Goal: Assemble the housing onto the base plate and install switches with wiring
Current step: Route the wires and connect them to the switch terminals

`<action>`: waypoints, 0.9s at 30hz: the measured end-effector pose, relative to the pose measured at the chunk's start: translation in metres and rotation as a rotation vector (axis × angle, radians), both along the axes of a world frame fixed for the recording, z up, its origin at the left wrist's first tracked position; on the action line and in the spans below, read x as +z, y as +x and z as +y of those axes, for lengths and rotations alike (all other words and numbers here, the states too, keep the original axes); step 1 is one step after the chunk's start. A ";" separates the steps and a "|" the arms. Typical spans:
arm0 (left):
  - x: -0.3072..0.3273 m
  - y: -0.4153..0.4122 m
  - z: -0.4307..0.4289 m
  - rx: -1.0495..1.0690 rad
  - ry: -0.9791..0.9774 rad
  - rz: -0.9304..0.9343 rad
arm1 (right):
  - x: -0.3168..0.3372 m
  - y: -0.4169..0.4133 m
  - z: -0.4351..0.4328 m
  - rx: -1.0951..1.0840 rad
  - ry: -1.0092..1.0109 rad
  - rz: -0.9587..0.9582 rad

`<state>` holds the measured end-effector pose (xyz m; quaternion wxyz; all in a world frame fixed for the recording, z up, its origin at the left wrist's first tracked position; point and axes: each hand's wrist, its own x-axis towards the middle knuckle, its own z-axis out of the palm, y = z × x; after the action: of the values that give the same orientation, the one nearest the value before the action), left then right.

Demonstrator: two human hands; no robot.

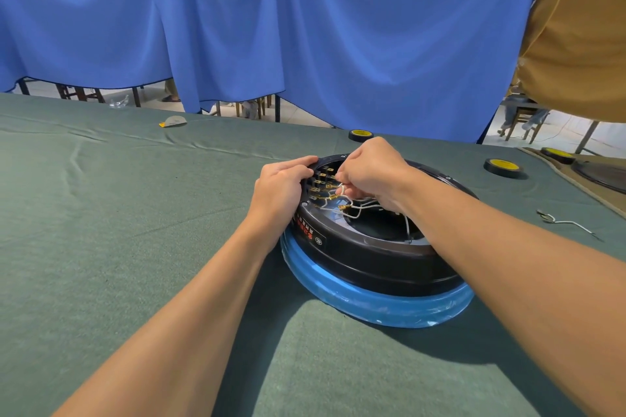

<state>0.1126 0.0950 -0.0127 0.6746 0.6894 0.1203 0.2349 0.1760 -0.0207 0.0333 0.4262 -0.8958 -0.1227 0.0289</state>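
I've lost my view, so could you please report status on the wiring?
Left hand grips housing rim. Right hand pinches wire at terminals. Nothing in the way.

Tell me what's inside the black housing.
Inside the black housing, rows of brass terminals line the left wall, with loose white wires across the opening. The right hand pinches one wire and hides the far wall; the floor is too dark to read.

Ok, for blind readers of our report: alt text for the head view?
Two bare hands work at a black housing on a blue-wrapped base plate: the left hand grips its rim, the right hand pinches white wires at the terminals.
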 end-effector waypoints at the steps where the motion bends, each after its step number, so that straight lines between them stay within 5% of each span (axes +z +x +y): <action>1: 0.000 0.000 0.000 -0.001 0.000 -0.001 | 0.000 0.000 0.000 0.003 -0.017 -0.017; 27: 0.001 -0.004 -0.004 0.006 0.006 -0.002 | -0.001 -0.001 0.006 0.035 -0.091 -0.132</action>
<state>0.1089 0.0915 -0.0115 0.6718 0.6910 0.1210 0.2378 0.1751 -0.0147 0.0327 0.3757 -0.9119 -0.1646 -0.0173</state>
